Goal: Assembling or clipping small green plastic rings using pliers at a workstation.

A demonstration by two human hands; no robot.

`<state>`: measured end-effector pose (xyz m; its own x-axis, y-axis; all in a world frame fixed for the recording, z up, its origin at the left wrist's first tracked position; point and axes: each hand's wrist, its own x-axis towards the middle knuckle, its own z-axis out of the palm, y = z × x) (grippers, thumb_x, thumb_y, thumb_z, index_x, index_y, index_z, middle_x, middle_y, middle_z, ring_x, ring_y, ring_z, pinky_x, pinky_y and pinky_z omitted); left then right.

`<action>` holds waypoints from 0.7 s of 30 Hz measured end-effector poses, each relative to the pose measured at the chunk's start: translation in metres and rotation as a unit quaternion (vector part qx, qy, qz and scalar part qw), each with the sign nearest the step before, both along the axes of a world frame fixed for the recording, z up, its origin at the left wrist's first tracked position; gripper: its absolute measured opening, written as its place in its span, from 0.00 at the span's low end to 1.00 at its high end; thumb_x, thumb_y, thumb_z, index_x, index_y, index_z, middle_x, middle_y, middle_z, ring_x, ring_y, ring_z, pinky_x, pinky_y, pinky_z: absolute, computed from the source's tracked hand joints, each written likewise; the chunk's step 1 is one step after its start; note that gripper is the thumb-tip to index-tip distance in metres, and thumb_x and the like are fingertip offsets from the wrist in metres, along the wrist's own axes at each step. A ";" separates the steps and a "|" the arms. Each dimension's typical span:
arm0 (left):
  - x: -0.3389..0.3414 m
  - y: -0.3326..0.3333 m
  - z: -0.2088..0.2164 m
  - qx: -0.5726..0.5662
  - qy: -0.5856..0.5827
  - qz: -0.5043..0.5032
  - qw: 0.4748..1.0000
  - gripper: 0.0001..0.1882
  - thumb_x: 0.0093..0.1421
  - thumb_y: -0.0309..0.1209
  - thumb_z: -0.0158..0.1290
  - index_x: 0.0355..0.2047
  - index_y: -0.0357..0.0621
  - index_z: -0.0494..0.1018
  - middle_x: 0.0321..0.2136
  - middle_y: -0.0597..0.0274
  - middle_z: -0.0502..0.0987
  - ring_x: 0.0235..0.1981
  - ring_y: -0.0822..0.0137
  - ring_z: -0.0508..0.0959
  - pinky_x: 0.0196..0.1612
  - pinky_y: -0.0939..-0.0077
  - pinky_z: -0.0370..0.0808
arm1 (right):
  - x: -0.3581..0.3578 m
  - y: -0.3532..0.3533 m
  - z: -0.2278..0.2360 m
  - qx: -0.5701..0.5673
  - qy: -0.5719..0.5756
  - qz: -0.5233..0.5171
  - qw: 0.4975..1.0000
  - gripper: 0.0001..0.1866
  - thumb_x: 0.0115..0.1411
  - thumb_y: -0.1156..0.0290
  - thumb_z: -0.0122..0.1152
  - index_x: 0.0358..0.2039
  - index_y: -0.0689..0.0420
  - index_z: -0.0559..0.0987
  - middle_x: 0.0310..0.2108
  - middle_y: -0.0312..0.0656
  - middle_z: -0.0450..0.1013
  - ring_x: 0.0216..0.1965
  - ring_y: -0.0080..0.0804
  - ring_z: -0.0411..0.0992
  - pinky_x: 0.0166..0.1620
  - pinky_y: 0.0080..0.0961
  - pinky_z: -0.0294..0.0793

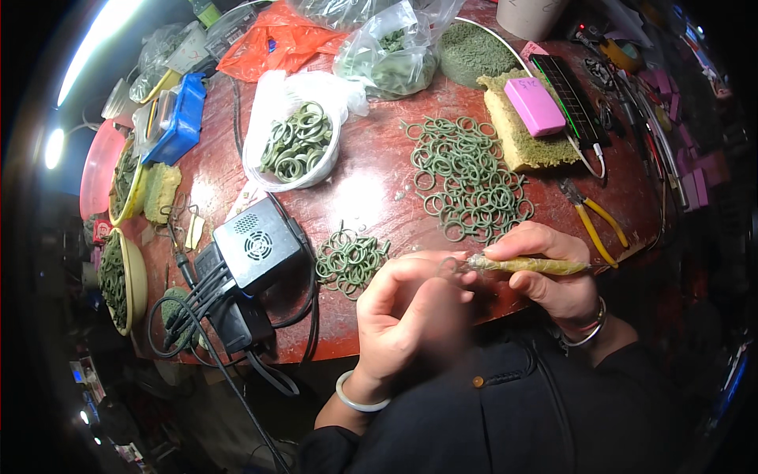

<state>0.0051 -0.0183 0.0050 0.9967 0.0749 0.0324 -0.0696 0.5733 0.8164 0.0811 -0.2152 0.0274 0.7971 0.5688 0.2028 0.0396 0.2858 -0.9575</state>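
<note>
My right hand (562,286) grips a pen-like tool (541,265) wrapped in yellow tape, its tip pointing left. Facing it, my left hand (399,304) is closed in a pinch on what looks like a small green ring (450,267), blurred and partly hidden by the fingers. The tool's tip meets the ring or lies very near it; I cannot tell which. Just beyond my hands spreads a large pile of green rings (470,174). Left of it lies a smaller heap of green rings (351,261), close to my left hand.
Yellow-handled pliers (596,225) lie right of my right hand. Behind are a sponge (505,130) with a pink box (535,107) and a lined white tub (328,162) of green pieces. A silver-black device (257,237) with cables (197,308) stands at left.
</note>
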 end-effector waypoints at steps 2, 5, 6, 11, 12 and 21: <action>0.000 0.002 -0.001 0.000 -0.003 -0.005 1.000 0.08 0.68 0.18 0.49 0.47 0.30 0.73 0.51 0.43 0.76 0.47 0.60 0.81 0.49 0.66 0.82 | 0.003 -0.002 0.002 -0.026 -0.030 0.014 0.999 0.14 0.65 0.75 0.63 0.50 0.67 0.79 0.47 0.49 0.80 0.47 0.31 0.78 0.53 0.27 0.75; 0.001 0.002 0.000 -0.004 -0.003 -0.010 1.000 0.08 0.68 0.18 0.49 0.47 0.30 0.73 0.50 0.43 0.76 0.47 0.59 0.81 0.49 0.66 0.82 | 0.002 0.000 0.002 -0.036 -0.038 0.022 0.998 0.14 0.65 0.74 0.64 0.50 0.66 0.79 0.47 0.49 0.79 0.47 0.32 0.78 0.52 0.27 0.76; 0.001 0.002 0.000 -0.008 -0.001 -0.010 1.000 0.08 0.68 0.18 0.49 0.47 0.30 0.73 0.50 0.43 0.76 0.47 0.59 0.82 0.49 0.66 0.82 | 0.001 0.000 0.002 -0.020 -0.016 0.017 1.000 0.15 0.65 0.74 0.64 0.50 0.66 0.79 0.47 0.48 0.79 0.47 0.32 0.78 0.52 0.27 0.76; 0.001 0.003 0.000 -0.007 -0.001 -0.008 1.000 0.08 0.68 0.18 0.49 0.47 0.30 0.73 0.50 0.43 0.77 0.46 0.60 0.82 0.49 0.67 0.82 | 0.003 -0.002 0.003 -0.051 -0.060 0.018 0.997 0.15 0.65 0.74 0.65 0.50 0.66 0.80 0.46 0.48 0.80 0.47 0.32 0.78 0.51 0.28 0.76; 0.001 0.003 0.000 0.000 -0.002 -0.008 1.000 0.08 0.68 0.18 0.49 0.47 0.30 0.73 0.50 0.43 0.77 0.46 0.60 0.82 0.49 0.67 0.82 | 0.003 -0.002 0.004 -0.051 -0.057 0.028 0.997 0.15 0.64 0.74 0.65 0.50 0.66 0.80 0.46 0.48 0.80 0.47 0.32 0.79 0.50 0.27 0.77; -0.001 0.005 -0.004 0.023 -0.010 -0.013 1.000 0.06 0.68 0.20 0.50 0.45 0.33 0.70 0.51 0.44 0.73 0.49 0.54 0.80 0.48 0.60 0.84 | 0.004 -0.021 0.012 -0.093 -0.092 -0.032 0.991 0.15 0.64 0.73 0.65 0.49 0.67 0.79 0.42 0.46 0.81 0.40 0.29 0.80 0.43 0.22 0.78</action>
<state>0.0042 -0.0138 0.0013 0.9975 0.0461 0.0544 -0.0706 0.5365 0.8409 0.0850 -0.2359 0.0395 0.7918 0.5598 0.2444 0.2312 0.0957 -0.9682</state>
